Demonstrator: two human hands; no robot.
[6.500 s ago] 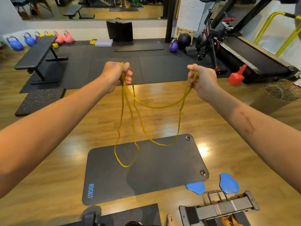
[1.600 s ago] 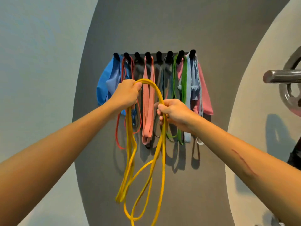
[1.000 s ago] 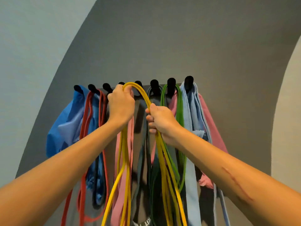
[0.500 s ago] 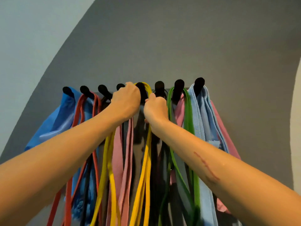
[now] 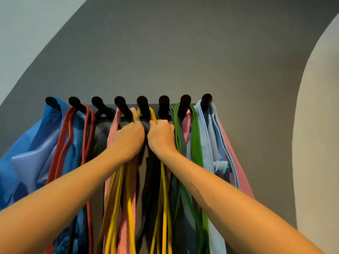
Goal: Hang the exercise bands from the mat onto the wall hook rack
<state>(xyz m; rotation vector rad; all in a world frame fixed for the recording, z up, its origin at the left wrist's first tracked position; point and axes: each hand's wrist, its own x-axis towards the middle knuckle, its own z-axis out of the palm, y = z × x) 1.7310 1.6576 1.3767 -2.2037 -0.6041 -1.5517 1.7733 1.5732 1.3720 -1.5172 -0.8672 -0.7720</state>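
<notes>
Head view: the yellow band (image 5: 152, 111) is looped over the fifth hook (image 5: 142, 103) of the wall hook rack (image 5: 128, 105). Left hand (image 5: 129, 138) and right hand (image 5: 161, 137) each grip its strands below — hanging step nearly done; next, I judge, let go gently.

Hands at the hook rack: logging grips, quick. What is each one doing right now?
Left hand: fingers curled round the thin yellow rubber exercise band, left strands.
Right hand: gripping the same band's right strands, just below the black hook.
</notes>
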